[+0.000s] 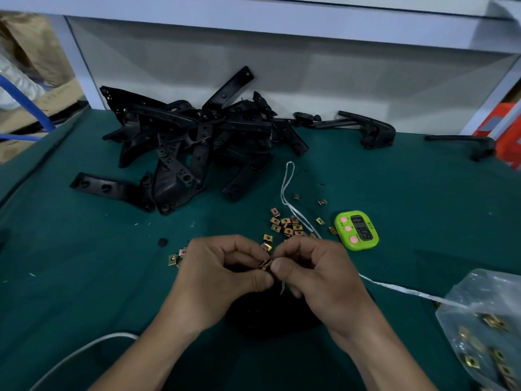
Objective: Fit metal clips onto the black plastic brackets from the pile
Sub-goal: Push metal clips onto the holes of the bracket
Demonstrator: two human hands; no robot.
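Observation:
A pile of black plastic brackets (pixel 191 142) lies at the back of the green table. Several loose brass-coloured metal clips (pixel 286 225) are scattered in the middle. My left hand (pixel 222 275) and my right hand (pixel 313 275) meet near the front, both pinching one metal clip (pixel 265 264) between thumbs and fingertips. A dark bracket (pixel 270 314) lies under my hands, mostly hidden and hard to make out. A few more clips (pixel 173 259) sit just left of my left hand.
A green digital timer (pixel 356 230) stands right of the clips. A clear plastic bag of clips (pixel 485 328) lies at the front right, with a white string (pixel 287 187) running from it. More black parts (pixel 366 128) lie at the back right. A white cable (pixel 81 354) crosses front left.

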